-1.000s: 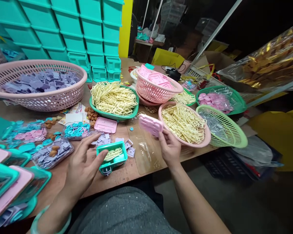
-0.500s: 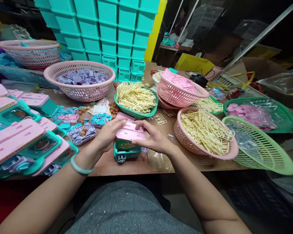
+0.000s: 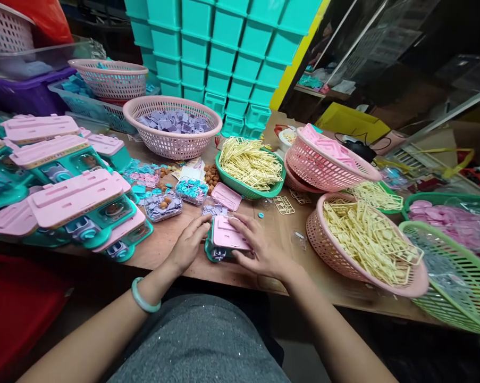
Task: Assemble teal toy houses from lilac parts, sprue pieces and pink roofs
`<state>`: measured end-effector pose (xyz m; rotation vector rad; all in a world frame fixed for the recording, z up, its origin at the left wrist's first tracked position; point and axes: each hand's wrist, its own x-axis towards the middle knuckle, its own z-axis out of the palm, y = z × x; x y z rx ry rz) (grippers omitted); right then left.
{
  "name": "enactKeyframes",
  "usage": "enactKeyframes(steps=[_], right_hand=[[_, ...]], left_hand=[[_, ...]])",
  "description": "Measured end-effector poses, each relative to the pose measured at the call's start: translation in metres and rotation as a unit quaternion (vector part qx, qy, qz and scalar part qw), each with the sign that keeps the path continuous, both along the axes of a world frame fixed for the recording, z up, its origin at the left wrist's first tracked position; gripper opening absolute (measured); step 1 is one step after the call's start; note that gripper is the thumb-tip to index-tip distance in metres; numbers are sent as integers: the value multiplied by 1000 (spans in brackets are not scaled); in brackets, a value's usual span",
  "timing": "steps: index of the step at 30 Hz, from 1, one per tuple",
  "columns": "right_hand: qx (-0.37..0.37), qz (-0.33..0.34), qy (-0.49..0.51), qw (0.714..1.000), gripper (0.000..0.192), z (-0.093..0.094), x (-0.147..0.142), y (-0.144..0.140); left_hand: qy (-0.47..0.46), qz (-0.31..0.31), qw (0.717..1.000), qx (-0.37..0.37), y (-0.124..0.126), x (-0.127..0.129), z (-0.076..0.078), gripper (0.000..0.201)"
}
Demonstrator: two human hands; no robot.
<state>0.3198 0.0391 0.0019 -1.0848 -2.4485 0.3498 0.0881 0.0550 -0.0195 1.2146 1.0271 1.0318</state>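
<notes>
A small teal toy body (image 3: 211, 251) stands near the table's front edge with a pink lid (image 3: 228, 239) lying on top of it. My left hand (image 3: 187, 246) grips its left side and my right hand (image 3: 261, 253) presses on the lid's right side. Both hands hold the toy between them. A second loose pink lid (image 3: 226, 196) lies on the table just behind. A pile of finished teal toys with pink lids (image 3: 70, 205) sits to my left.
A green basket of cream plastic frames (image 3: 250, 165) and a pink basket of purple parts (image 3: 171, 127) stand behind. A pink basket of pink lids (image 3: 329, 162), another of cream frames (image 3: 365, 242) and green baskets (image 3: 447, 276) fill the right. Teal crates (image 3: 232, 48) are stacked at the back.
The pink lid has come down from above the teal body onto it, and both hands now press it there. The camera has swung left, showing more of the finished pile.
</notes>
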Motion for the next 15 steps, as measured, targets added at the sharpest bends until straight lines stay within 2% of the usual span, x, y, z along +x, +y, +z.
enactKeyframes(steps=[4, 9, 11, 15], right_hand=[[43, -75, -139, 986, 96, -2, -11, -13], [37, -95, -219, 970, 111, 3, -16, -15], [22, -82, -196, 977, 107, 7, -15, -13], [0, -98, -83, 992, 75, 5, -15, -4]], left_hand=[[29, 10, 998, 46, 5, 4, -9, 44], [34, 7, 997, 73, 5, 6, -19, 46], [34, 4, 997, 68, 3, 4, -21, 47], [27, -17, 999, 44, -3, -2, -21, 54]])
